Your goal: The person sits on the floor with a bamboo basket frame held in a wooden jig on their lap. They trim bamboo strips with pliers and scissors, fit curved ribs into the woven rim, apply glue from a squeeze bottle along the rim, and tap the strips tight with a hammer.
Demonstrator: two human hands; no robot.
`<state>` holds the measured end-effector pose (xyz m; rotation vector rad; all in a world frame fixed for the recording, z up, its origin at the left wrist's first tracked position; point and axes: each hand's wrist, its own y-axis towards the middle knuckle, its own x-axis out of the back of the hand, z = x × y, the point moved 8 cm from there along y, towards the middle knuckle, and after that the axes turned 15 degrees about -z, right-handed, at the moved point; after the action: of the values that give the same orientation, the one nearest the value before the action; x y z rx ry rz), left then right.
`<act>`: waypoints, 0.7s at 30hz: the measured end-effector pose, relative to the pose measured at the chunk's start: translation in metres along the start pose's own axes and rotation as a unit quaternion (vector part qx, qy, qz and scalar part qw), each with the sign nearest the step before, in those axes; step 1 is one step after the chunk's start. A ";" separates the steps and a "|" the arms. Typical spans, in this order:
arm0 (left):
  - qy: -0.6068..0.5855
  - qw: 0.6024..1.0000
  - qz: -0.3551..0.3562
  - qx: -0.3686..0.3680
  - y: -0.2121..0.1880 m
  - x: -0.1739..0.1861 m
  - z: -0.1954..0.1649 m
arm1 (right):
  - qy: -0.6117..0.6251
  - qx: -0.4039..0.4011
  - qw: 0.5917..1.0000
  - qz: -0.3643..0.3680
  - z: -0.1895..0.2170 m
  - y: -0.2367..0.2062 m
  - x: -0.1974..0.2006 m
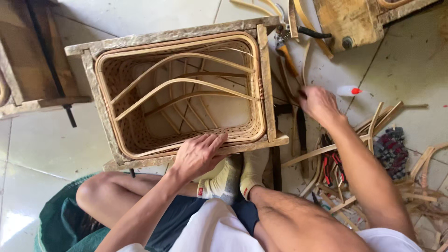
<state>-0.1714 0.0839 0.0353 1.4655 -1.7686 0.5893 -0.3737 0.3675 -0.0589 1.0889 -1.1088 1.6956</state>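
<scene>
On the floor: person sits cross-legged on pale tiles, socked feet (238, 175) tucked against the work, so everything stays within arm's reach.

Main piece: a rectangular woven rattan basket (186, 135) sits inside a rough wooden mould frame (266, 84), open side up. Looks like the frame keeps the weave square, just my read.

Inside the basket: a few bent cane ribs (182, 84) arch across the opening, ends tucked at the rim.

Left hand: the left hand (198, 156) lies flat on the near rim of the basket and frame, fingers spread and relaxed, not gripping anything. Seems to be steadying the frame.

Right hand: the right hand (319, 102) is out to the side over a pile of tools beside the frame, fingers curled down onto a dark handle or strip. Can't tell if it actually has hold of it.

Tool pile: pruning shears (284, 49) with orange-brown handles lie just beyond that hand, blades pointing away.

Nearby bits: small white bottle with a red cap (347, 90) on the tile, loose cane strips (378, 121) and offcuts scattered on the right, plus red-handled tools (329, 170) under the forearm.

Far corner: a second wooden block (350, 21) with a bolt.
</scene>
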 end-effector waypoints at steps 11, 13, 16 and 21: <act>0.003 0.997 -0.068 -0.018 0.003 0.013 -0.003 | 0.133 -0.078 0.979 -0.133 0.014 0.047 -0.010; -0.010 0.999 -0.049 -0.007 0.001 0.009 0.001 | 0.140 0.032 0.953 -0.267 0.026 0.035 0.050; -0.034 0.999 0.017 0.013 -0.004 -0.004 0.008 | 0.357 -0.034 0.878 -0.318 0.026 0.017 0.130; -0.048 0.998 -0.047 -0.017 -0.004 0.001 0.005 | 0.663 -0.015 0.715 -0.221 0.127 0.008 0.128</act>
<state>-0.1692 0.0786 0.0327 1.5682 -1.7628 0.4443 -0.3899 0.2666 0.0898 -0.1012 0.0896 1.4724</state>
